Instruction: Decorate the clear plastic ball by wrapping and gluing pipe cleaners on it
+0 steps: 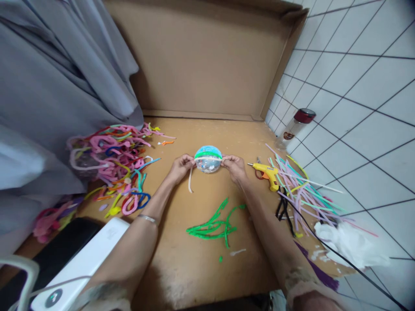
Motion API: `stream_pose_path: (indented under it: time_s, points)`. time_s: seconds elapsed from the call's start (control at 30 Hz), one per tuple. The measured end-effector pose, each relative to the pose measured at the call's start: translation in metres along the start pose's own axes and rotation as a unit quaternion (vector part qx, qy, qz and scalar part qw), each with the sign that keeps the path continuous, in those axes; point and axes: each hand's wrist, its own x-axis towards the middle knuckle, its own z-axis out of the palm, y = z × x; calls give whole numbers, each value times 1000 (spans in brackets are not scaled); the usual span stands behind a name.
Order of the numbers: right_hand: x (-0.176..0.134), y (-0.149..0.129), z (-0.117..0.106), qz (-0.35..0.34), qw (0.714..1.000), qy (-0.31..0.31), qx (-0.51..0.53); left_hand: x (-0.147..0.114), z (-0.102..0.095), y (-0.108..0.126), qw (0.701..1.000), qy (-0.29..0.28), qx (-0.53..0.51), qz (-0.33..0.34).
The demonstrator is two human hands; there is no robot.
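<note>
A small round ball [208, 166] is kept between two hands above the middle of the tabletop [168, 259]; whether it touches the wood cannot be told. Its far part is covered in blue and green, and its near part is left see-through. A white strip [207, 159] is stretched across it. One end is pinched in the left hand's [182, 167] grip at 9 o'clock, with a loose tail hung toward 7 o'clock. The other end is pinched in the right hand's [234, 166] grip at 3 o'clock; finger and thumb are pressed together on both. Bent green strips [210, 230] are scattered at 6 o'clock. A yellow glue gun [272, 176] is laid at 3 o'clock, a bottle [292, 131] is stood near 2 o'clock, and fuzzy colored strips [112, 151] are heaped at 9 o'clock.
</note>
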Motion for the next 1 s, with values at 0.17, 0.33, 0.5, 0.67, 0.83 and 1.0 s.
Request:
stream_pose_path:
  time_s: [0.17,0.33,0.5,0.67,0.83,1.0]
  points:
    - [2,3,-2,-6,1000,-15,-7,0,1,-1,1000,0,-4,-3]
    - [3,0,-7,3,1000,-24,-15,1,2,-5,1000,2,-9,10]
    - [3,-3,-14,15,999,-24,-28,1,3,-6,998,-4,-8,59]
    - [1,-2,-16,12,999,-23,-19,2,3,-7,995,-3,-21,97]
    - [3,0,-18,18,1000,3,-18,1,7,-9,993,-15,-12,116]
    - [5,5,-21,14,999,10,-38,-3,11,-6,982,-19,50,179]
